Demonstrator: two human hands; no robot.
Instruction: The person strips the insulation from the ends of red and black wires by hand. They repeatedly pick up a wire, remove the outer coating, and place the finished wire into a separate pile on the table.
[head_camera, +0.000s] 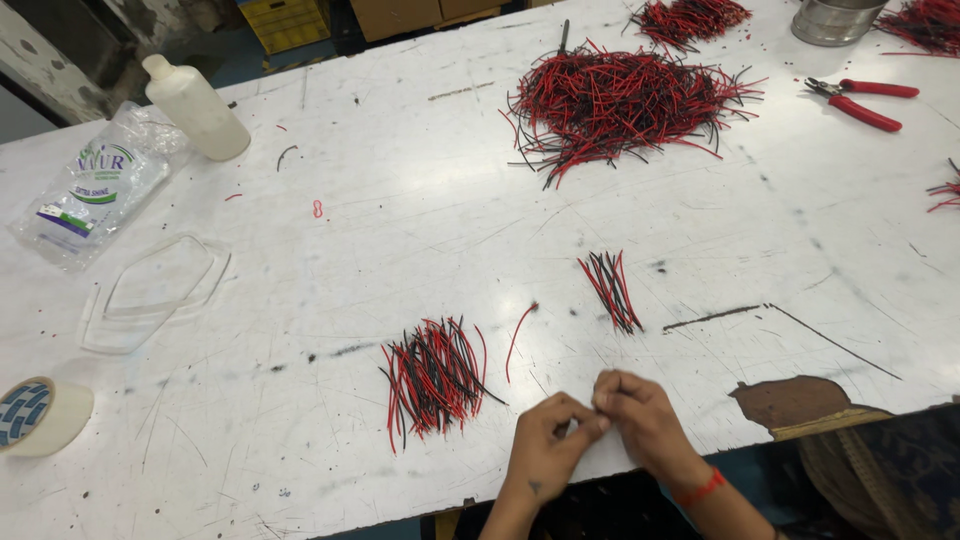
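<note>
Head view, looking down at a scuffed white table (420, 220). Both my hands meet at the near edge, fingertips pressed together: left hand (545, 440) and right hand (640, 420) pinch smth tiny between them, prob a short wire end, too small to tell for sure. They're held close to my body, likely so the fine work stays steady & in sight. Just left of the hands lies a small pile of cut wires (432, 378), red & black, roughly lined up, within easy reach. One loose red wire (518, 335) sits beside it. A smaller bundle (610, 290) rests a bit farther out, apart from the near pile, seemingly sorted separately. Well beyond, a big tangled heap of wires (625, 100) serves as stock. Red-handled pliers (865, 100) lie far right, untouched. Far left: a tape roll (40, 415), a clear plastic bag (90, 190), a white bottle (195, 105).
</note>
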